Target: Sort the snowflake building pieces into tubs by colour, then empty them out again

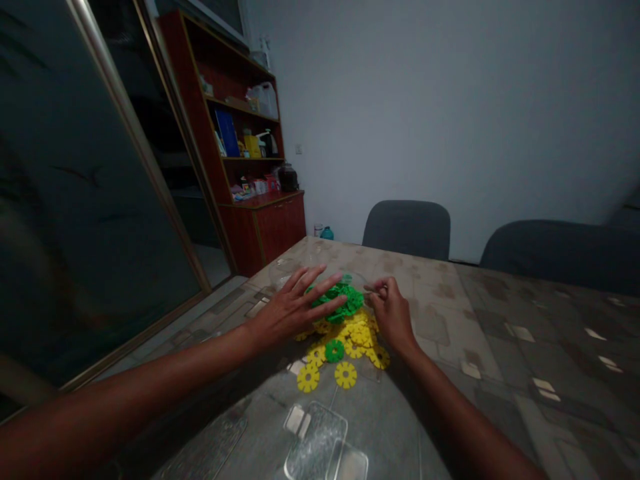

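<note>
Several green notched plastic discs lie heaped on the table. My left hand is open over them, fingers spread and reaching across the heap; I cannot tell how firmly it touches. Yellow notched discs form a loose pile just in front, with one green disc among them. My right hand is closed in a pinch at the heap's right side. Its fingertips meet at the edge of faint clear plastic behind the green discs; whether this is a bag or a tub is unclear.
More clear plastic stands behind my left hand. The patterned table extends to the right, with two grey chairs at its far edge. A reddish wooden cabinet and a glass sliding door are on the left.
</note>
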{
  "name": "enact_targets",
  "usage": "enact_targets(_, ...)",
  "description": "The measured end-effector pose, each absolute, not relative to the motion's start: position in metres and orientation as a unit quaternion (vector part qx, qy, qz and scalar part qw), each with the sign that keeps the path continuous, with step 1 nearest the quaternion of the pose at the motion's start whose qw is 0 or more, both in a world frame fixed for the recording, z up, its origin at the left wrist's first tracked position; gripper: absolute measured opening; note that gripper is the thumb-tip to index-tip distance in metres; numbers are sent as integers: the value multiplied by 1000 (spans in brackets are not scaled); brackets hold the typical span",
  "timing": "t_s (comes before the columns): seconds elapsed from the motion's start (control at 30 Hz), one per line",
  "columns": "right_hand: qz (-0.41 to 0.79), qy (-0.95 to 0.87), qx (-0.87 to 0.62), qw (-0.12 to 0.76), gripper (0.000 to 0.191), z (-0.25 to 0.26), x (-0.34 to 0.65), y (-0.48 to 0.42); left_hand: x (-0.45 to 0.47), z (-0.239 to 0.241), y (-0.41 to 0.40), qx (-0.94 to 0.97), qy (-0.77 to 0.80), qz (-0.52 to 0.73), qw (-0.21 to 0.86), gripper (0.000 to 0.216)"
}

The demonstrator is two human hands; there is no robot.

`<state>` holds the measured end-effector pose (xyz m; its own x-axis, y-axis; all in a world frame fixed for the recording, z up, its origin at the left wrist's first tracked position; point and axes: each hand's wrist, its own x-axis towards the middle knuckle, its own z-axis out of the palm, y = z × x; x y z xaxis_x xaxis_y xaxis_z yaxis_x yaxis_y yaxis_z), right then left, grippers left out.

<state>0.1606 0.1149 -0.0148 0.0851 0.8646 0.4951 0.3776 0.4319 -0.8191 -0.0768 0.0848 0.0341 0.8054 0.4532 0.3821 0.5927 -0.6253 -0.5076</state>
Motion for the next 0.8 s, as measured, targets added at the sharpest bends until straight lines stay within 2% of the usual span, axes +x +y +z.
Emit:
enact_targets(0.2, 237, -601, -481, 593, 9, -22, 159, 110, -80, 28, 79, -906, -230, -118, 335, 48)
enact_targets(0.53, 257, -561, -450, 646, 13, -38, 151, 110, -87, 19, 68, -922, -170, -143, 318, 38)
enact_targets(0.7, 250, -553, -440, 662, 12, -35, 145, 109, -95, 16, 73, -865, -255, -248, 355, 39)
enact_targets(0.8, 246, -554, -436, 666, 11, -29, 143, 107, -99, 21, 76, -825, -314, -267, 385, 36)
